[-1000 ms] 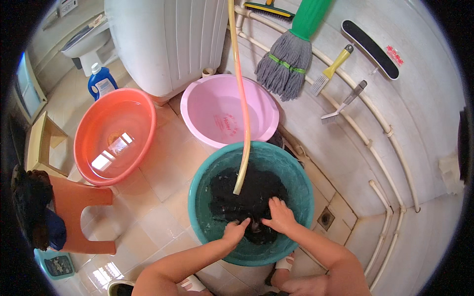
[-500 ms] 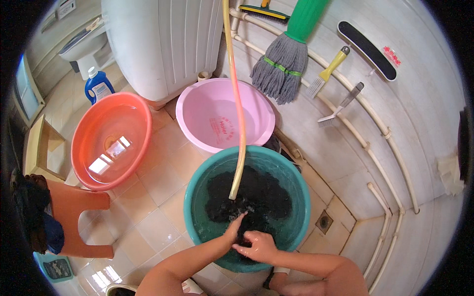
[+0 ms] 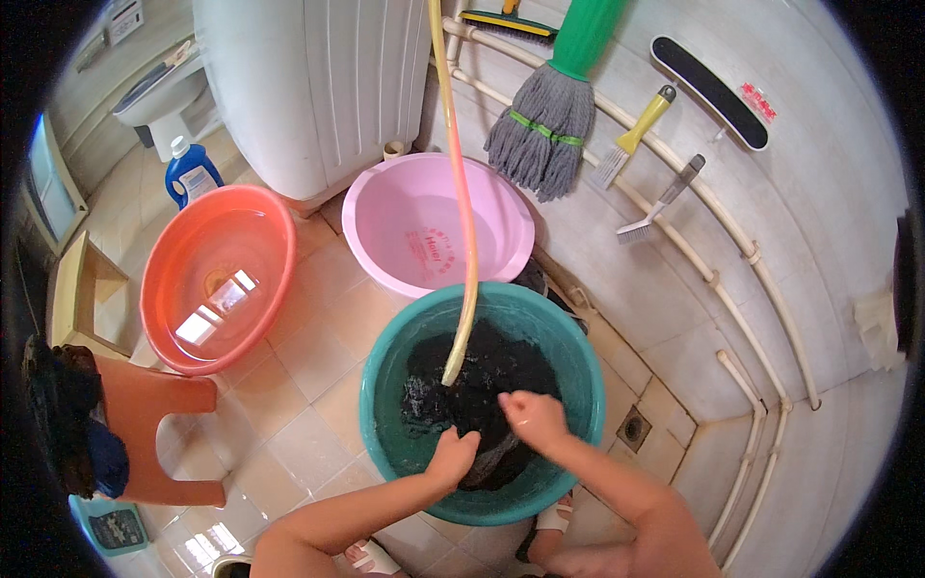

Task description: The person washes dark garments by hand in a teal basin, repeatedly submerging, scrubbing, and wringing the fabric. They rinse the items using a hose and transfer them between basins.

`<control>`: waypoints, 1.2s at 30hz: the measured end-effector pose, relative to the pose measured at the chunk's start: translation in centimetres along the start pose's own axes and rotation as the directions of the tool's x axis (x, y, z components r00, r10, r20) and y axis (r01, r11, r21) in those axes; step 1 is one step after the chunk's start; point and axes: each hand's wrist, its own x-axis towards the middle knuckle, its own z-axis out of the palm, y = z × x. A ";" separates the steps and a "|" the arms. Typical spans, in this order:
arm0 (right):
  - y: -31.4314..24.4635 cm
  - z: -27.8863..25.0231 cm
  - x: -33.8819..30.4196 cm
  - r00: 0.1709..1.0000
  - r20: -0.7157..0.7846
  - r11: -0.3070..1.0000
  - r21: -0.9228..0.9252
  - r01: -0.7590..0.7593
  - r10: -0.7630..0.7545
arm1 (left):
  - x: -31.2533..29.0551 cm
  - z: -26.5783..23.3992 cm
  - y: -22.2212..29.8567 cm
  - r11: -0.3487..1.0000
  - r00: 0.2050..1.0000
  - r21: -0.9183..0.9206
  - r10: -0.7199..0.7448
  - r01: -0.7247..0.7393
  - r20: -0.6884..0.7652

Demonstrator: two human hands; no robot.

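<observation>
A teal basin [image 3: 374, 409] of water stands in front of me with black cloth [image 3: 487, 400] soaking in it. My left hand [image 3: 453, 457] is closed on the near left edge of the cloth, thumb on top. On the cloth's right side, my right hand [image 3: 536, 419] grips it in a fist. A stretch of wet cloth lies between the two hands. Above the cloth hangs the end of a yellowish hose [image 3: 464, 318], near the basin's middle. What kind of garment the cloth is cannot be made out.
Behind the basin sits a pink basin [image 3: 385, 255]; to the left stands an orange basin [image 3: 154, 318] holding water, beside a blue bottle [image 3: 193, 173]. Dark clothes lie on an orange stool [image 3: 145, 414]. A mop [image 3: 544, 130] and brushes [image 3: 636, 135] hang along the wall pipes.
My hands have moved apart: the right went up and to the right, the left slightly down and left. Both now grip the black cloth, which has shifted and risen in the water.
</observation>
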 end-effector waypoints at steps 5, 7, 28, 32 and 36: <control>2.5 -4.7 0.7 0.864 0.395 0.938 -0.269 -0.217 0.313 | -1.4 -2.6 2.4 0.981 0.976 0.148 0.098 -0.128 0.193; 2.4 -4.7 0.0 0.916 0.370 0.932 -0.363 -0.010 0.154 | 0.1 -3.7 0.4 0.998 0.970 0.053 0.031 -0.045 0.243; -0.5 -5.4 -3.2 0.769 0.512 0.570 0.523 -0.633 0.384 | 1.1 -7.5 -1.0 0.905 0.931 0.366 0.080 -0.218 0.356; -1.2 -10.9 -4.4 0.862 0.316 0.334 0.825 -0.456 0.397 | 0.0 -9.4 0.4 0.852 0.942 0.423 0.209 -0.307 0.263; 0.9 -14.7 -5.5 0.862 0.092 0.479 0.799 -0.362 0.498 | -4.4 -11.0 4.8 0.935 0.981 0.315 0.120 -0.164 0.155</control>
